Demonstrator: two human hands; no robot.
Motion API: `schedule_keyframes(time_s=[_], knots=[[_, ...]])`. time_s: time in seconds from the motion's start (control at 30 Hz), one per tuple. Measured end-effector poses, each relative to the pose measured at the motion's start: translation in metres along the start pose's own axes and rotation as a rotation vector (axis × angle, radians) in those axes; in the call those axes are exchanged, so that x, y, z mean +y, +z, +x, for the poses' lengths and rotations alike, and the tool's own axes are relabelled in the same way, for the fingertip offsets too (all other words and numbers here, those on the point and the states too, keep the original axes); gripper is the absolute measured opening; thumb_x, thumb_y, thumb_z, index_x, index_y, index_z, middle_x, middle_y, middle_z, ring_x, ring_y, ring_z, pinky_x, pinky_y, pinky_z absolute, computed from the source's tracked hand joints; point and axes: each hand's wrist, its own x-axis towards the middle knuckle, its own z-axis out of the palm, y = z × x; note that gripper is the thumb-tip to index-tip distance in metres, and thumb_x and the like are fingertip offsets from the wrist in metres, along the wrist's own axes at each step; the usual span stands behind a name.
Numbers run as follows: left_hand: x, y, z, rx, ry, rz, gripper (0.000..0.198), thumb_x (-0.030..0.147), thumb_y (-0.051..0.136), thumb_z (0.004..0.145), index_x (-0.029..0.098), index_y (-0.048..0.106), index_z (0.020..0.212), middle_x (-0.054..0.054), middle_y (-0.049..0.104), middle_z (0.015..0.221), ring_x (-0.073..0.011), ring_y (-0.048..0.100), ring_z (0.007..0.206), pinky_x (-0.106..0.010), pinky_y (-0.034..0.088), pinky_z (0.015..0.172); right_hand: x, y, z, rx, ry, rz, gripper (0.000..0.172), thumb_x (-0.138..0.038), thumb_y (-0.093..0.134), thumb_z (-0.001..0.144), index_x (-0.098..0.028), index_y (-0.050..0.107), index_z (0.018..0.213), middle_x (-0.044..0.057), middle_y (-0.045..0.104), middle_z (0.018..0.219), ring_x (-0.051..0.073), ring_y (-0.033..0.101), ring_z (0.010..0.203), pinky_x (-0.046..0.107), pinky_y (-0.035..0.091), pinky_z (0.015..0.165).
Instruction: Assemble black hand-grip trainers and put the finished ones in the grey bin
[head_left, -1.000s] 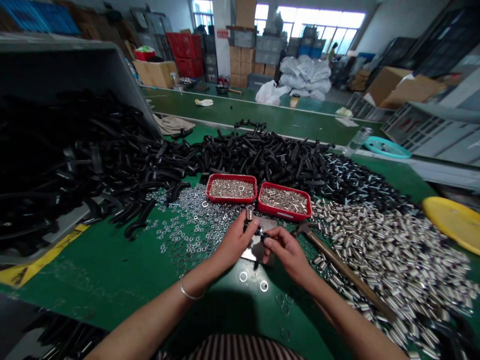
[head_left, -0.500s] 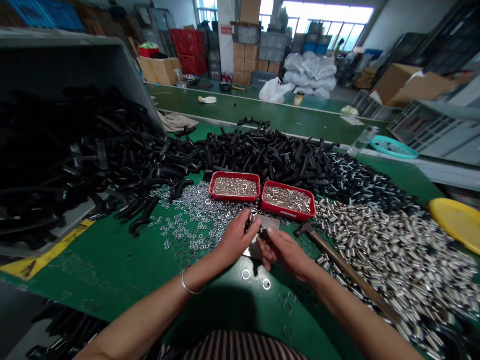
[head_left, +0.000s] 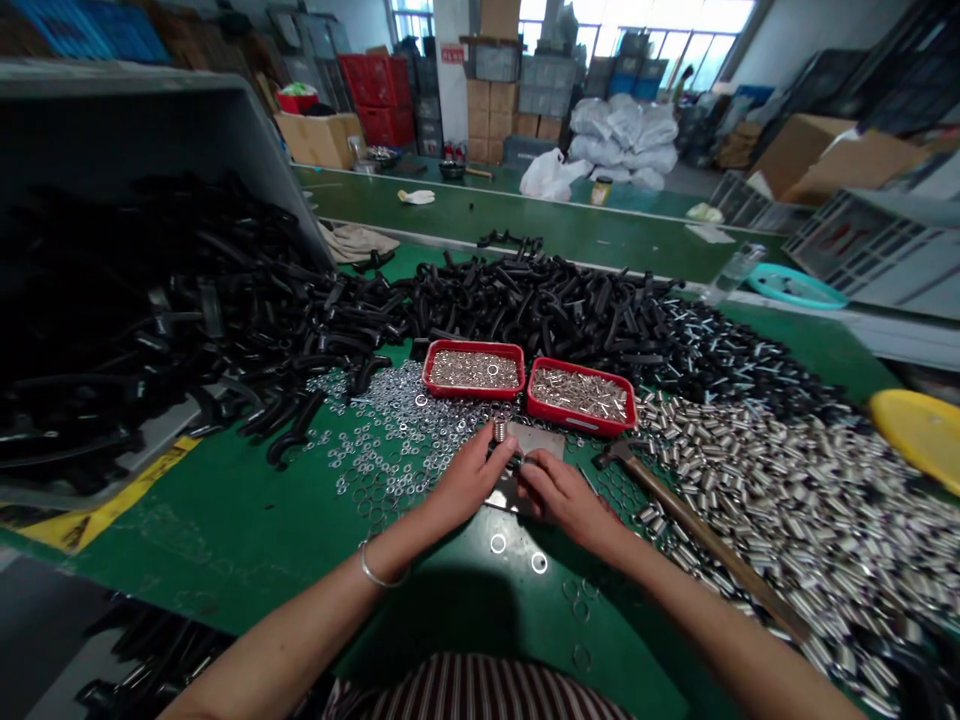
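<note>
My left hand (head_left: 471,475) is closed around a small black part with a ribbed, silvery metal end (head_left: 500,431) that pokes up past the thumb. Most of that part is hidden by the fingers. Close beside it, my right hand (head_left: 561,492) has its fingers pinched together at the black part's right side; what lies between them is hidden. Under both hands is a flat metal plate (head_left: 536,441) on the green table. Two bright rings (head_left: 498,544) lie in front of the plate.
Two red trays (head_left: 474,390) (head_left: 581,418) of small metal pieces stand behind the hands. A hammer (head_left: 694,525) lies right, beside heaped metal sleeves (head_left: 810,510). Loose nuts (head_left: 390,440) spread left. Black handles (head_left: 525,310) are piled behind and spill from a grey bin (head_left: 259,150).
My right hand has turned and drawn its fingers in closer to my left hand. The ribbed metal end has shifted slightly left. The whole view has moved a little.
</note>
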Motion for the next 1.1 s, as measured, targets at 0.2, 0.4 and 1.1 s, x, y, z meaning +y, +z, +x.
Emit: schedule_keyframes(time_s=[0.2, 0.4, 1.1], knots=[[0.010, -0.001, -0.009, -0.054, 0.027, 0.022, 0.022, 0.039, 0.050, 0.096, 0.020, 0.062, 0.098, -0.004, 0.066, 0.096, -0.0200, 0.058, 0.089, -0.029, 0.041, 0.084, -0.004, 0.002, -0.007, 0.083, -0.097, -0.264, 0.045, -0.060, 0.043, 0.096, -0.021, 0.063, 0.091, 0.006, 0.065, 0.079, 0.019, 0.059, 0.068, 0.033, 0.048, 0.067], [-0.002, -0.001, -0.005, -0.030, 0.055, 0.049, 0.019, 0.039, 0.056, 0.093, 0.021, 0.059, 0.087, 0.000, 0.060, 0.082, -0.0171, 0.052, 0.076, -0.028, 0.039, 0.075, -0.002, 0.009, -0.004, -0.301, 0.233, 0.306, 0.077, -0.077, 0.009, 0.093, -0.020, 0.060, 0.082, -0.002, 0.052, 0.050, 0.013, 0.041, 0.037, 0.028, 0.038, 0.045], [-0.015, 0.014, 0.003, -0.071, 0.200, 0.246, 0.021, 0.039, 0.049, 0.096, 0.020, 0.057, 0.096, -0.004, 0.063, 0.093, -0.0188, 0.058, 0.089, -0.032, 0.045, 0.087, 0.002, -0.011, -0.001, -0.218, 0.095, -0.183, 0.075, -0.064, 0.003, 0.099, -0.018, 0.062, 0.087, 0.003, 0.061, 0.060, 0.014, 0.049, 0.044, 0.028, 0.041, 0.049]])
